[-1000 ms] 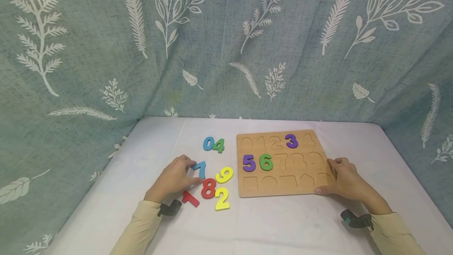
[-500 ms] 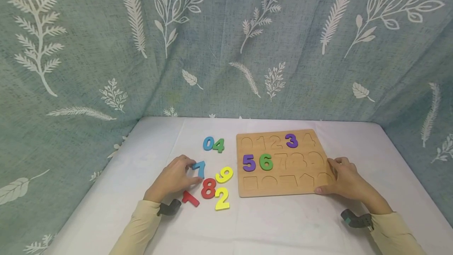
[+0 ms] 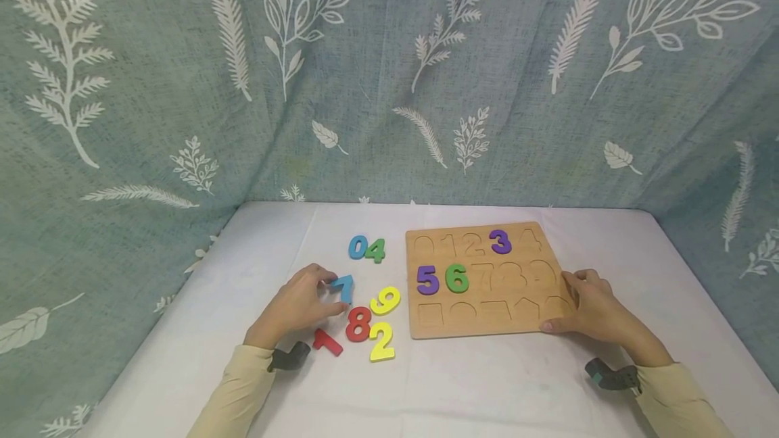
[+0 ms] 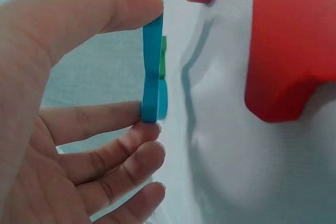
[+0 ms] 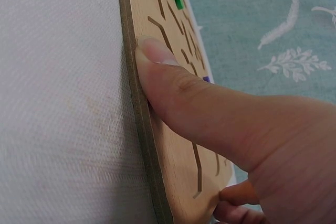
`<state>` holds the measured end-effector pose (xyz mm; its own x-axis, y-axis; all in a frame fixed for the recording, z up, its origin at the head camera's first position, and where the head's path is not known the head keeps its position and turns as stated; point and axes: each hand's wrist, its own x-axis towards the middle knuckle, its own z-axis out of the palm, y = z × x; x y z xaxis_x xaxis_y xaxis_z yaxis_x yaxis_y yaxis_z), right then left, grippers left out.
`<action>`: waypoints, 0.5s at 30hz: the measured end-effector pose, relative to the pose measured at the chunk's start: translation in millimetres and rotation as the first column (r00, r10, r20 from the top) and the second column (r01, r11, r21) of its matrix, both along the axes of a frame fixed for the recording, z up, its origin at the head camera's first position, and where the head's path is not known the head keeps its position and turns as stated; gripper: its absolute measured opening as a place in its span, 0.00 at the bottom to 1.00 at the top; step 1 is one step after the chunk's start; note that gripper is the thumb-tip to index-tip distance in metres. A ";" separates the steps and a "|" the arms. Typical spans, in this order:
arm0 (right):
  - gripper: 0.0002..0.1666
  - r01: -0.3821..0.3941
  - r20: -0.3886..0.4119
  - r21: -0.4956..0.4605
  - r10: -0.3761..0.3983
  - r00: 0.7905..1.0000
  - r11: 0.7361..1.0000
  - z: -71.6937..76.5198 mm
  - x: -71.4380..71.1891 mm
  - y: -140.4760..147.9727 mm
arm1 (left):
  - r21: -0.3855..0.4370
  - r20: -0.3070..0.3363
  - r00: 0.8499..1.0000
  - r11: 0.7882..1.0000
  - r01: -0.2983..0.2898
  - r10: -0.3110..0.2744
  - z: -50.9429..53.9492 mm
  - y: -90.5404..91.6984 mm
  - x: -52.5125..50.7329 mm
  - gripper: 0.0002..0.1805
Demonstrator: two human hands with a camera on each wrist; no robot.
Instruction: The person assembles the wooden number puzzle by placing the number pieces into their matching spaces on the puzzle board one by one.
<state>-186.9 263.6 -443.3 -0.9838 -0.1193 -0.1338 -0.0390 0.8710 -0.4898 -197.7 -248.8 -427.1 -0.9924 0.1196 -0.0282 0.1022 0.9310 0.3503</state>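
Between its thumb and a fingertip, my left hand (image 3: 301, 301) pinches a blue number 7 (image 3: 345, 287); in the left wrist view this blue 7 (image 4: 152, 72) is edge-on, held just above the cloth. A wooden number puzzle board (image 3: 462, 320) lies to the right, bearing a purple 3 (image 3: 501, 242), a purple 5 (image 3: 428, 280) and a green 6 (image 3: 457, 278). My right hand (image 3: 590, 309) holds the board's right front corner. In the right wrist view, the thumb (image 5: 173, 82) presses on the board's front edge, with other fingers partly hidden at its side.
Loose numbers lie left of the board: a blue 0 (image 3: 358, 247), a green 4 (image 3: 376, 250), a yellow 9 (image 3: 386, 301), a red 8 (image 3: 359, 324), a yellow 2 (image 3: 382, 342) and a red 1 (image 3: 328, 342). A patterned curtain (image 3: 377, 86) hangs behind the white-covered table (image 3: 475, 384).
The blue 7, in my left hand's pinch, has risen slightly and tilted. My right hand and the board stay where they were.
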 end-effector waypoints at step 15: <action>0.79 -0.010 -0.015 0.011 0.010 1.000 1.000 3.1 2.0 -1.0 | 0.054 -0.063 0.994 0.994 0.093 -0.089 20.0 14.5 -2.1 0.33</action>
<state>-185.0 262.6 -440.3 -0.9844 -0.1278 -0.1208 -0.0548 0.8757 -0.4798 -199.8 -234.3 -407.1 -0.9770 0.2092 0.0410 0.2083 0.8958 0.3926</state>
